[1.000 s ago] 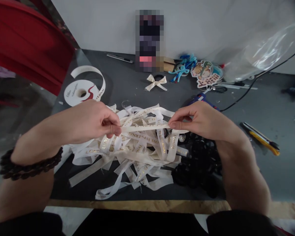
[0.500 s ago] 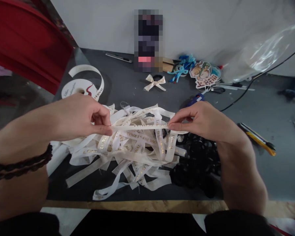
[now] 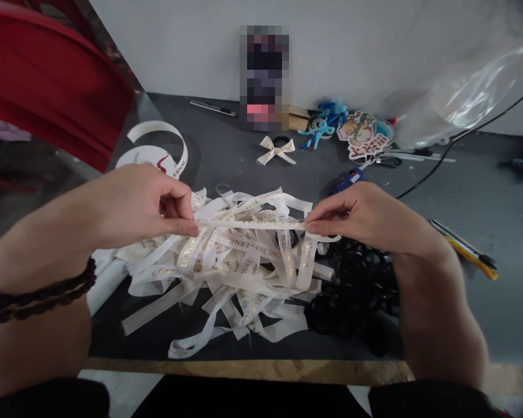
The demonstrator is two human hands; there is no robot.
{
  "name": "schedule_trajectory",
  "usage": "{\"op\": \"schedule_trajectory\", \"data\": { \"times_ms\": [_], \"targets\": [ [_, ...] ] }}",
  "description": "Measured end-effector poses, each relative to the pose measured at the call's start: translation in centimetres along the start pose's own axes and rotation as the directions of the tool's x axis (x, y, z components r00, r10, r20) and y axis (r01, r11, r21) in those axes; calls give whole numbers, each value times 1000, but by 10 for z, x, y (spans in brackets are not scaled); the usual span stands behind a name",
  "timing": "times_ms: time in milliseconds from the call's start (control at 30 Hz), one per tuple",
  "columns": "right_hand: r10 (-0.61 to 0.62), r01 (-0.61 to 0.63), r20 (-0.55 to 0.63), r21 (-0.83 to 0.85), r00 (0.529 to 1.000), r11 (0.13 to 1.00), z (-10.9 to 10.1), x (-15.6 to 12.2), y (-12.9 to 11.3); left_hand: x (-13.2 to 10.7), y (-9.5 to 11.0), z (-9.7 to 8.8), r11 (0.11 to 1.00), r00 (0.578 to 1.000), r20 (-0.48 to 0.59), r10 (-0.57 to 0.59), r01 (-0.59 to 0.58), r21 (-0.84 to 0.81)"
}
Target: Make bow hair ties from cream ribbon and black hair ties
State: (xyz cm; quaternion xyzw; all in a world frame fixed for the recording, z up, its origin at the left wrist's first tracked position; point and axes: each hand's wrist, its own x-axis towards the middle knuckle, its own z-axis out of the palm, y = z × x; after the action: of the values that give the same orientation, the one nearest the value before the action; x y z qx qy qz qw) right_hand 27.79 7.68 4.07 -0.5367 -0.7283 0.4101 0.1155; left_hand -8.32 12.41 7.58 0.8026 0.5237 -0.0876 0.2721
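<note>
My left hand [image 3: 143,203] and my right hand [image 3: 361,215] each pinch one end of a cream ribbon strip [image 3: 250,224] with gold lettering, held taut and level between them. Below it lies a loose pile of cut ribbon strips [image 3: 226,273] of the same kind on the dark grey table [image 3: 226,145]. A heap of black hair ties [image 3: 353,290] lies under my right wrist. A beaded bracelet [image 3: 35,293] circles my left wrist.
A ribbon spool [image 3: 150,152] sits behind my left hand. Further back lie a finished ribbon bow [image 3: 276,150], blue ribbon scraps [image 3: 325,119], a sticker [image 3: 364,132], a glue gun [image 3: 346,180], a yellow utility knife [image 3: 466,248], a cable and a plastic bag [image 3: 462,98]. A red chair [image 3: 47,75] stands left.
My left hand has drawn leftward along the strip, so the stretch of ribbon between my hands is longer and the strip has turned more edge-on. My right hand has barely moved.
</note>
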Motion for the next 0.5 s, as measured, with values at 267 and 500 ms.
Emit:
{"op": "schedule_trajectory", "data": {
  "times_ms": [267,500],
  "targets": [
    [0,-16,-105,-154,995,988,7,-8,-24,-1,-10,-6,970,999,-37,10,-1,242],
    [-51,37,-60,-209,997,977,41,-9,-49,-1,41,37,949,931,-232,283,-306,-71]
  ]
}}
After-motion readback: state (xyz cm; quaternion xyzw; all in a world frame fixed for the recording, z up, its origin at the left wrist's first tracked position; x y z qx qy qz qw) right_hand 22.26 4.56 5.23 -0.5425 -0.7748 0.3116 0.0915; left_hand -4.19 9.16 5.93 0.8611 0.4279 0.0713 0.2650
